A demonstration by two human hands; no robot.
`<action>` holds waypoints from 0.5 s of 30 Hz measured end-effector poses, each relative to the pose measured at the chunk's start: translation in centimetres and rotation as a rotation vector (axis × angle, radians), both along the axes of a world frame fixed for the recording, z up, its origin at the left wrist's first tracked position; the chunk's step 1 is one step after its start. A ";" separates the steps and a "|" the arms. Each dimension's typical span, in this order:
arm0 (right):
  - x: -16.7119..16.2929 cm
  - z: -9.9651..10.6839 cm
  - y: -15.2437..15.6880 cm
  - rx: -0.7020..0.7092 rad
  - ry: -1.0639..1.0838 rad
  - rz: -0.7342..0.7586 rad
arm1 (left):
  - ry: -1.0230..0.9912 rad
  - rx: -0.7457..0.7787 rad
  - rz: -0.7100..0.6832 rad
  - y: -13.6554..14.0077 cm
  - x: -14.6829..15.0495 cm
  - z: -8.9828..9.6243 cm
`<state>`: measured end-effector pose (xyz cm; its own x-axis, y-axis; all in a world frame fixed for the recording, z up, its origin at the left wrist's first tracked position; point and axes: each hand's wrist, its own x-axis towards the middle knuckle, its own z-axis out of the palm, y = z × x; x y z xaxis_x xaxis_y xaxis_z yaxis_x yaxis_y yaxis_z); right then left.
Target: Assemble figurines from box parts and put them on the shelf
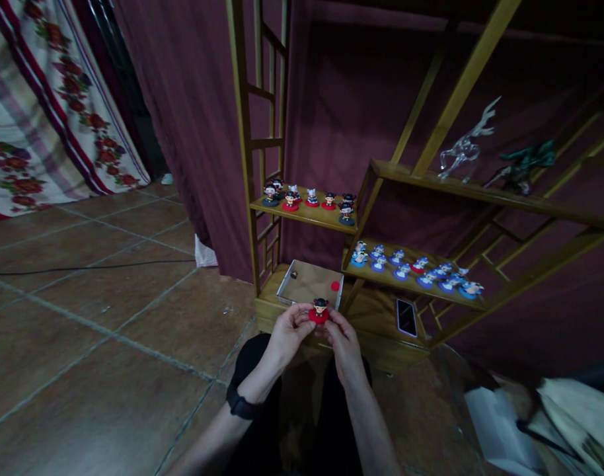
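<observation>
Between my two hands is a small figurine (320, 308) with black hair in two buns and a round red base. The fingers of my left hand (291, 330) grip the base from the left. My right hand (342, 337) pinches it from the right. Just beyond them, on the bottom shelf, lies a shallow open box (312, 281) with a brown inside. In it are a red round piece (335, 286) and a small dark item (294, 274) too small to make out.
The wooden display rack (302, 220) bears several figurines on its left shelf. Blue and purple figurines (402, 271) stand in rows on the right shelf, below a clear deer ornament (465, 149) and a dark green ornament (525, 165). A phone (406, 317) lies at lower right. Bags (574, 416) sit on the floor.
</observation>
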<state>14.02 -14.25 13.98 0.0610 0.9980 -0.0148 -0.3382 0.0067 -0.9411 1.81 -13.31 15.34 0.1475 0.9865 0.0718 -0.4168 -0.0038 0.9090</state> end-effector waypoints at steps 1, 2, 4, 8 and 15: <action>0.0 0.0 0.0 0.007 -0.003 0.008 | 0.003 0.010 -0.008 0.0 0.0 -0.1; 0.0 0.1 0.0 0.016 -0.007 0.019 | 0.007 0.017 -0.015 0.1 0.1 -0.2; 0.0 0.1 0.1 0.030 -0.013 0.036 | 0.031 0.023 -0.015 0.1 0.2 -0.4; 0.0 0.0 0.2 0.031 -0.004 0.011 | 0.078 0.016 -0.006 0.0 0.5 -0.3; -0.1 -0.3 0.2 0.040 0.021 -0.003 | 0.200 0.039 0.025 0.1 0.6 -0.3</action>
<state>13.92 -14.09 13.67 0.0642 0.9977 0.0235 -0.3581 0.0450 -0.9326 2.44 -13.21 15.02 0.1386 0.9870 0.0819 -0.2273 -0.0487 0.9726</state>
